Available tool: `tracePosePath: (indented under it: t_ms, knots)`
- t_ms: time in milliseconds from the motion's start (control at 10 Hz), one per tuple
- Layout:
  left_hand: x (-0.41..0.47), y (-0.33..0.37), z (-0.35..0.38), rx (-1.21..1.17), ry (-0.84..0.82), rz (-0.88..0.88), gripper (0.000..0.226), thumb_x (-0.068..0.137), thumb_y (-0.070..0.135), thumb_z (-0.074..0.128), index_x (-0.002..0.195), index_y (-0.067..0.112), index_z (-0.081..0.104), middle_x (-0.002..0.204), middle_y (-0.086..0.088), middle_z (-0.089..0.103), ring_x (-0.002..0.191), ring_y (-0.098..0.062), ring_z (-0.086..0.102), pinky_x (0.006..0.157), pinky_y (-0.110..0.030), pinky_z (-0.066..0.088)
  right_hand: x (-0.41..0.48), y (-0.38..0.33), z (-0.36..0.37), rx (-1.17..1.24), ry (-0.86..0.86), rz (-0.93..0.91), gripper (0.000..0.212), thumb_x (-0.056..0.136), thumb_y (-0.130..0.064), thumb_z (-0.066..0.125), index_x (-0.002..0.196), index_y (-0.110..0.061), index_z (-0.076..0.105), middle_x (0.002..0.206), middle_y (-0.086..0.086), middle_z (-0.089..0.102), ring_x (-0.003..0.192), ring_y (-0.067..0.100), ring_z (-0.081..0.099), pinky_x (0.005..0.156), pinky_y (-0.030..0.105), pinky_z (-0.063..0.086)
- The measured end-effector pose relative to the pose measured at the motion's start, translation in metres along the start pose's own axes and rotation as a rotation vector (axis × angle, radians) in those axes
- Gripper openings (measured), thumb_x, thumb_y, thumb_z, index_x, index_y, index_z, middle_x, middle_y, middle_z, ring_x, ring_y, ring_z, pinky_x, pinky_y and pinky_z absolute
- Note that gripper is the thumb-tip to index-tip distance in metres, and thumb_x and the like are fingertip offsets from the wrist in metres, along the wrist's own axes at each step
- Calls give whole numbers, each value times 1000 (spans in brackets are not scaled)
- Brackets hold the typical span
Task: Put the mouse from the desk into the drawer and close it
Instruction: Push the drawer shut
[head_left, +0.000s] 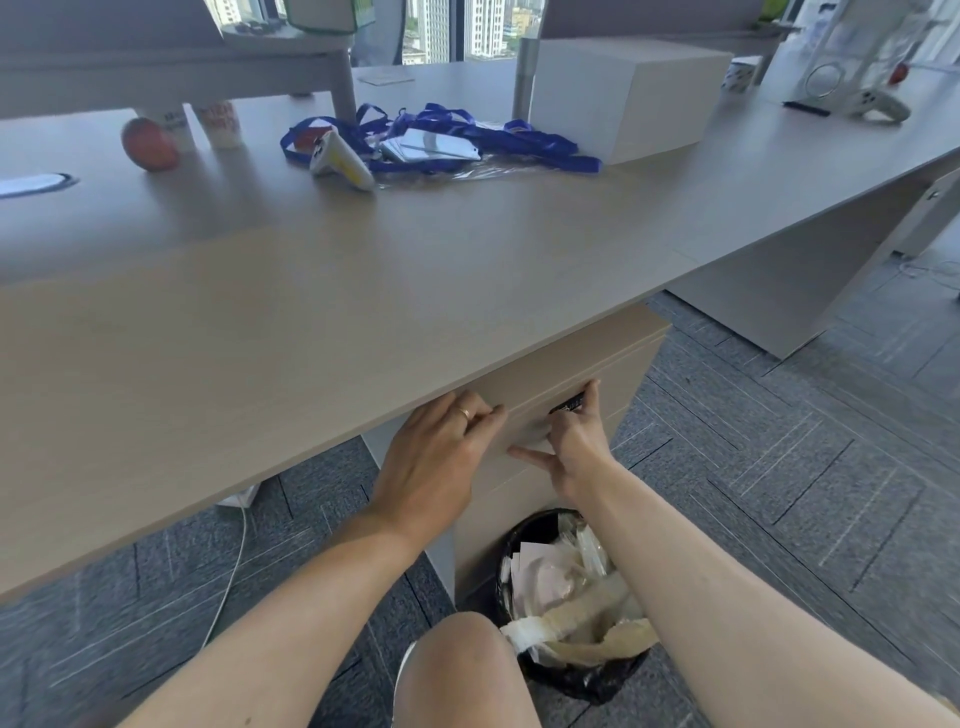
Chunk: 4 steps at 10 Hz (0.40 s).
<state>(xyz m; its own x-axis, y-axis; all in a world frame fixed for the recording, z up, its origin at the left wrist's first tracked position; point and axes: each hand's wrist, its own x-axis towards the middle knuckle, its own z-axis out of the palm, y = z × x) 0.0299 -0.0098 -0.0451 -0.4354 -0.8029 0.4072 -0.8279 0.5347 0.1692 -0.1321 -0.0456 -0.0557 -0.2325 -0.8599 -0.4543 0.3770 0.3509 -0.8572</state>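
Under the desk top (363, 322) stands a beige drawer unit, and its top drawer (618, 358) shows only a narrow gap at its upper edge. My right hand (576, 441) pinches a small black object, apparently the mouse (568, 405), right at that gap; most of it is hidden by my fingers and the drawer front. My left hand (436, 462) lies on the drawer front's upper left corner, with its fingers curled over the top edge just below the desk. I cannot see inside the drawer.
A waste bin (571, 587) lined with a black bag and full of paper stands on the carpet below my right forearm, beside my knee (462, 660). On the desk lie blue lanyards (519, 145), a white controller (340, 161), a red ball (149, 144), cups and a white box (623, 93).
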Motion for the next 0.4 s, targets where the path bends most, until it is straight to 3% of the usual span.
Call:
tracePosePath:
  t_ms: [100,200,300,400]
  knots:
    - [1,1,0,13,2,9,66,65,-13,62,126,12,64,108,-2,62,95,-22,52,77,-32,44,-2,-2,-3,-25,-23,3,90,93,9,30,155,-47,-4,161,4,30,129,33,53,82,56,58]
    - [1,4,-5,15,-34,-16,72,60,-18,62,126,11,64,108,-2,62,96,-23,53,78,-33,47,-12,-13,-13,-156,-44,20,81,99,0,37,157,-42,-1,161,2,30,139,31,39,89,58,54]
    - [4,8,-12,47,-127,-30,78,64,-20,61,134,14,59,121,-3,60,106,-25,52,85,-31,43,-30,-35,-23,-415,-46,45,74,100,-10,43,158,-36,5,162,-1,26,144,31,30,99,61,46]
    - [10,15,-26,0,-238,-109,68,84,3,64,145,26,46,142,0,46,125,-22,45,95,-28,39,-52,-62,-31,-601,-41,-28,72,100,-27,46,159,-32,4,165,1,20,141,33,35,101,55,45]
